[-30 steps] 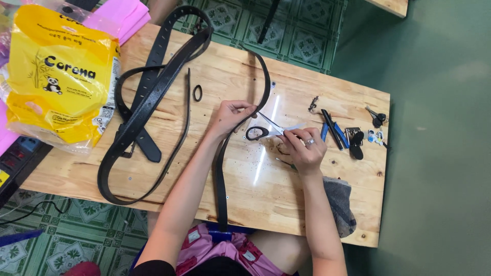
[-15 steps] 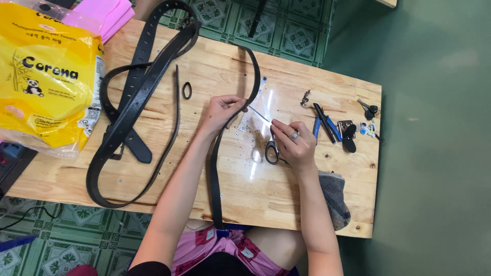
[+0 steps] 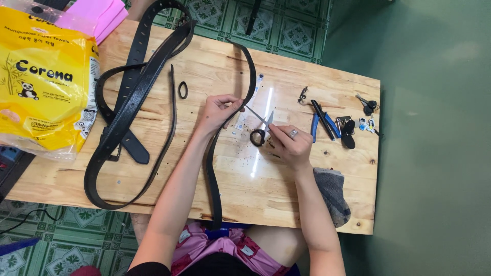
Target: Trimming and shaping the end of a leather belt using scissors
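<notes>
My left hand (image 3: 221, 110) pinches a narrow black belt strap (image 3: 211, 163) between thumb and fingers near the middle of the wooden table (image 3: 153, 179). The strap arcs up past the hand and runs down over the table's front edge. My right hand (image 3: 290, 145), with a ring on it, grips small black-handled scissors (image 3: 260, 130) near their pivot. The blades point up-left towards the left fingertips, and the handle loop rests on the wood.
Wide black belts (image 3: 134, 97) and a small black loop (image 3: 182, 90) lie at left. Blue-handled pliers (image 3: 323, 123), keys (image 3: 367, 106) and small hardware sit at right, a grey cloth (image 3: 332, 194) at the front right edge. A yellow package (image 3: 43, 84) stands far left.
My right hand has shifted its hold on the scissors, swinging them so the blades point at the left fingertips. The left hand keeps its pinch on the strap.
</notes>
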